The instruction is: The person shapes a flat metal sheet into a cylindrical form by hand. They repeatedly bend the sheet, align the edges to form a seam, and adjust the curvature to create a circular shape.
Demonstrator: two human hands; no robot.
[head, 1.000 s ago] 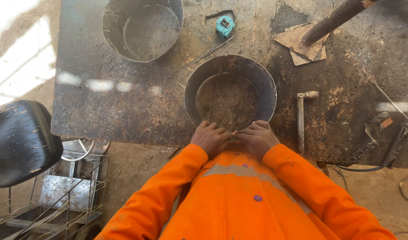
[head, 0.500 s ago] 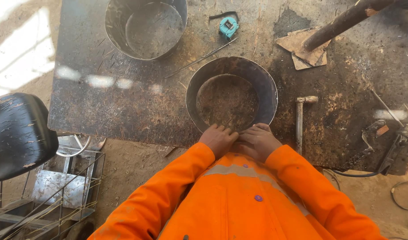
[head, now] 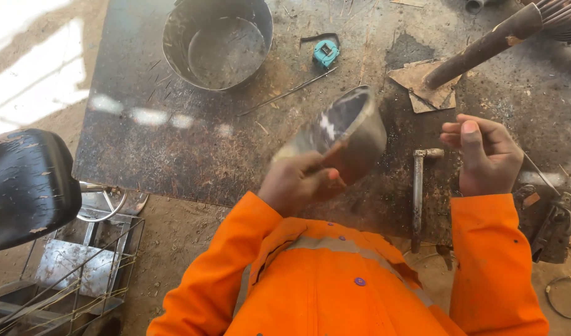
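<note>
My left hand grips a round metal pan by its near rim and holds it tilted up off the steel worktable, its opening turned away to the upper right. The pan is blurred. My right hand is lifted to the right of the pan, fingers loosely curled and apart, holding nothing. A metal hammer lies on the table between my two hands. Both arms are in orange sleeves.
A second, larger metal pan stands at the table's far left. A teal tape measure and a thin rod lie beside it. A thick rusty bar rests on cardboard scraps. A black chair seat and wire rack stand left.
Both hands were together at the near rim of the pan lying flat on the table. Now my left hand has lifted and tilted the pan, and my right hand has moved away to the right.
</note>
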